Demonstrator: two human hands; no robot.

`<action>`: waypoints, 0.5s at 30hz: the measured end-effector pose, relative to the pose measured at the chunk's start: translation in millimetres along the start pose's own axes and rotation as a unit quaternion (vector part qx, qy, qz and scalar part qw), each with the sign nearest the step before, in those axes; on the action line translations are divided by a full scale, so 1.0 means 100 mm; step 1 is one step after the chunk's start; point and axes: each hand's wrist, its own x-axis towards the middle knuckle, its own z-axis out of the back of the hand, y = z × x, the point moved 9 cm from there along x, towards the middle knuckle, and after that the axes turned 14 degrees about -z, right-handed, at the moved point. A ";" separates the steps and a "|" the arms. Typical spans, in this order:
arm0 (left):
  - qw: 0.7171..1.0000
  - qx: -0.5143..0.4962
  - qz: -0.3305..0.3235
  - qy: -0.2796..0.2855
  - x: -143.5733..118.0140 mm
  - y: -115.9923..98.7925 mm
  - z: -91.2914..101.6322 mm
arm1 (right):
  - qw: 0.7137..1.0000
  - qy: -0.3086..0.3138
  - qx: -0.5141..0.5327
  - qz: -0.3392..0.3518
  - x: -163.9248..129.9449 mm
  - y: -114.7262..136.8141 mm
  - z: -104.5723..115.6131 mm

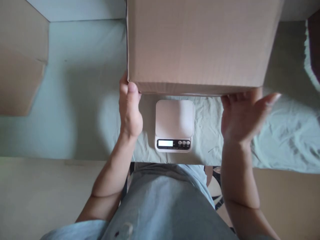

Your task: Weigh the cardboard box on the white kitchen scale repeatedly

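Both hands (130, 110) under box (200, 46).

Looking down at a large cardboard box (200, 46) being held above a small white scale (174, 125). Left hand (129, 111) gripping the box's near left corner, thumb pressing on its side. Right hand (243, 115) cupping the near right bottom edge, fingers spreading underneath. Scale sitting on a wrinkled pale cloth (82, 100).

cardboard box (200, 46) — plain brown | closed | held above scale (174, 125)
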 end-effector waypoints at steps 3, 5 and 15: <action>1.000 0.004 0.005 -0.009 0.05 0.21 0.01 | 0.999 0.023 0.022 -0.019 0.17 -0.18 -0.03; 1.000 0.015 0.005 -0.014 0.03 0.33 0.03 | 0.999 0.022 0.019 -0.040 0.22 -0.32 -0.03; 0.998 0.037 0.055 -0.004 -0.11 0.77 0.13 | 0.997 0.034 0.003 -0.076 0.30 -0.72 -0.04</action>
